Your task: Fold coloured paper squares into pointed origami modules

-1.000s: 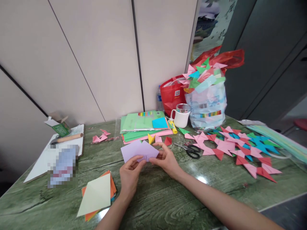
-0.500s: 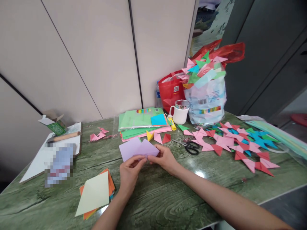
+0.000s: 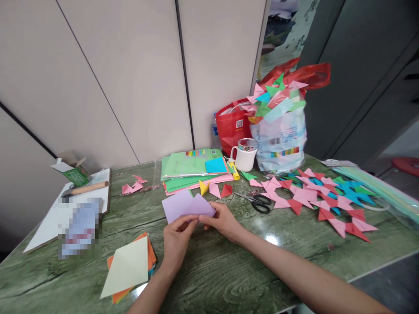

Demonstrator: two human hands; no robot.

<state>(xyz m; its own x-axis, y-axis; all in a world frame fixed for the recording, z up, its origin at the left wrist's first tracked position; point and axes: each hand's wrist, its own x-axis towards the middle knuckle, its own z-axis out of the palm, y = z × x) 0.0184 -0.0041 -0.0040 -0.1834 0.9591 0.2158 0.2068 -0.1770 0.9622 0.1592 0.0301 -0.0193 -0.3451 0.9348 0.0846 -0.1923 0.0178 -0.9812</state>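
Note:
A sheet of purple paper point(image 3: 180, 206), with its right part folded up into a point, is held above the table between both hands. My left hand point(image 3: 178, 233) pinches its lower edge near the middle. Close beside it, my right hand point(image 3: 222, 220) grips the folded right part, thumb in front and fingers behind. The thumbs nearly meet at the lower edge. Just beyond the paper lie small folded pieces in yellow point(image 3: 204, 187), pink point(image 3: 214, 190) and red point(image 3: 226, 190). Scissors point(image 3: 258, 202) with black handles rest to the right of my right hand.
A stack of square paper point(image 3: 127, 266) lies at left front. Behind are packs of coloured paper point(image 3: 193, 165), a white mug point(image 3: 245, 157), a red bag point(image 3: 234, 126) and a bag of folded pieces point(image 3: 278, 139). Joined paper shapes point(image 3: 304, 196) spread at right; a hammer point(image 3: 88, 188) lies left.
The view has shifted slightly. Both hands still pinch the purple paper in nearly the same place, and the fold's right point sits slightly lower.

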